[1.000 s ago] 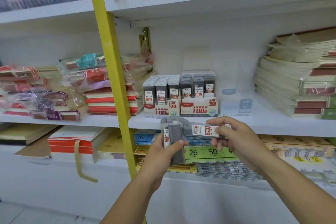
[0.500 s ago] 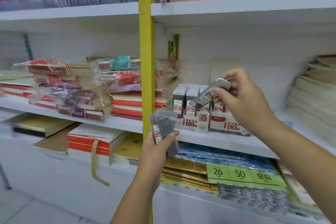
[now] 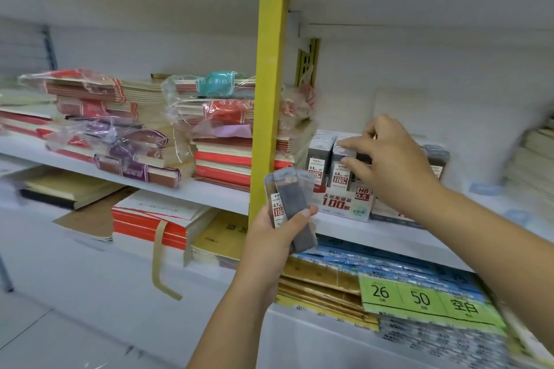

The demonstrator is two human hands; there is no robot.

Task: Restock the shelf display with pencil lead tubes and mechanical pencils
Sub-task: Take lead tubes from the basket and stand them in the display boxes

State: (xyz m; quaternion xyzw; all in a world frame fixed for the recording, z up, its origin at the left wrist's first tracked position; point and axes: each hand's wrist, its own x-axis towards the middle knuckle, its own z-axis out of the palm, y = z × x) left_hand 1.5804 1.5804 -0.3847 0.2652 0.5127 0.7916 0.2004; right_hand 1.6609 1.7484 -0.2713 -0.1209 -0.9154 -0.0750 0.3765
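Note:
My left hand (image 3: 269, 237) grips a small fan of grey pencil lead tubes (image 3: 292, 204) with red-and-white labels, held upright in front of the yellow shelf post. My right hand (image 3: 389, 165) reaches over the white display box (image 3: 341, 204) marked HB 0.5 on the middle shelf. Its thumb and forefinger pinch a dark lead tube (image 3: 361, 156) at the top of the rows of tubes (image 3: 317, 156) standing in the box. A second display box (image 3: 389, 213) sits to the right, mostly hidden by my right wrist.
A yellow upright post (image 3: 269, 84) divides the shelving just left of the display box. Plastic-wrapped notebook stacks (image 3: 120, 129) fill the shelf to the left, and more paper stacks (image 3: 533, 159) lie at the far right. A green price label (image 3: 419, 299) hangs on the shelf below.
My right hand carried one tube from my left hand's bundle up and down to the top of the display box. My left hand stayed put; the view moved closer and left.

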